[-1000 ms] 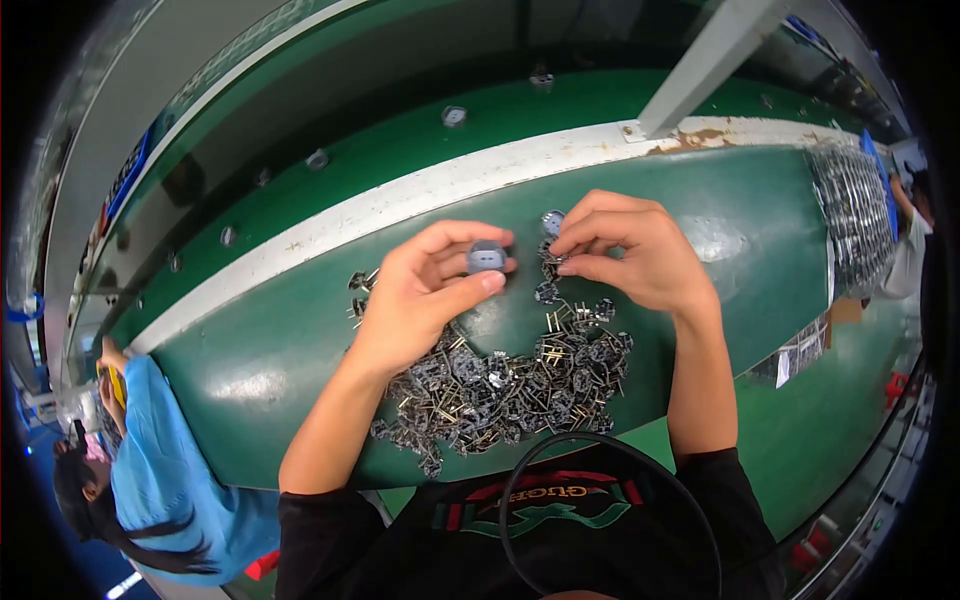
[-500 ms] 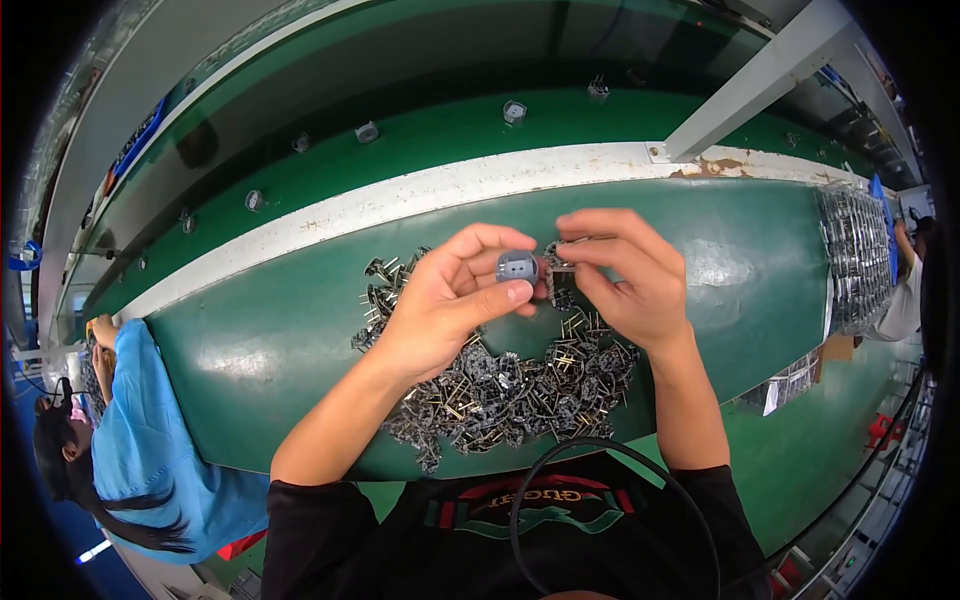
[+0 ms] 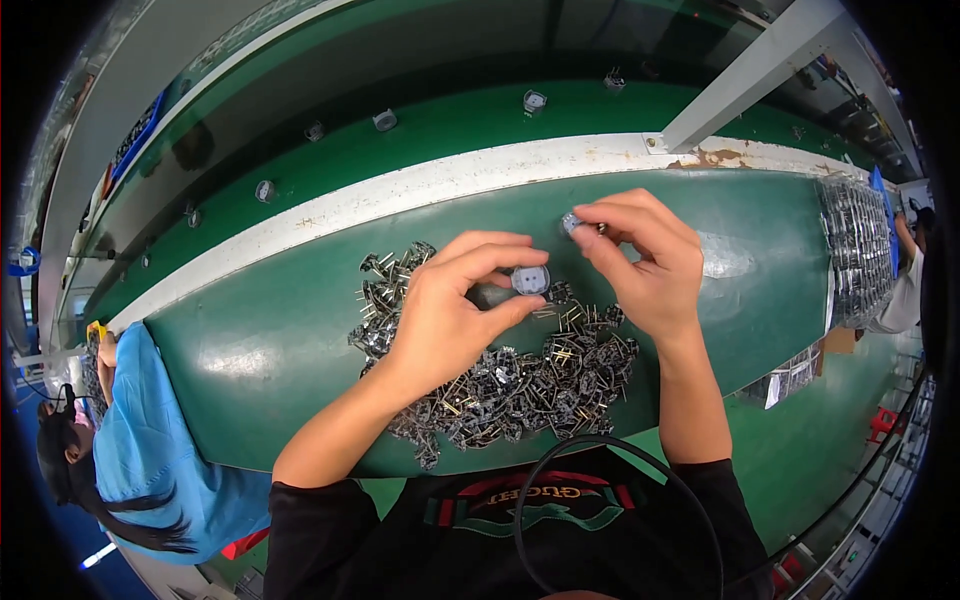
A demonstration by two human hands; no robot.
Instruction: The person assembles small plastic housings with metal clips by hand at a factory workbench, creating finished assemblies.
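- Left hand [image 3: 445,320] pinches a small round grey part [image 3: 530,280] between thumb and fingertips, above the heap of metal parts [image 3: 500,375].
- Right hand [image 3: 645,265] grips a second small part [image 3: 571,223] at its fingertips, over the green bench [image 3: 260,340].

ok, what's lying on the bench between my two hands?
In the head view, part of the pile of small metal parts lies between the left hand and right hand.

Both forearms are bare from the elbow down, the left hand [image 3: 445,315] and right hand [image 3: 645,260] ungloved, with no rings or watch showing. The person wears a black short-sleeved shirt [image 3: 400,540] — its chest carries a green-and-red stripe band with gold lettering. A thin black cable [image 3: 560,455] loops across the chest — one smooth arc.
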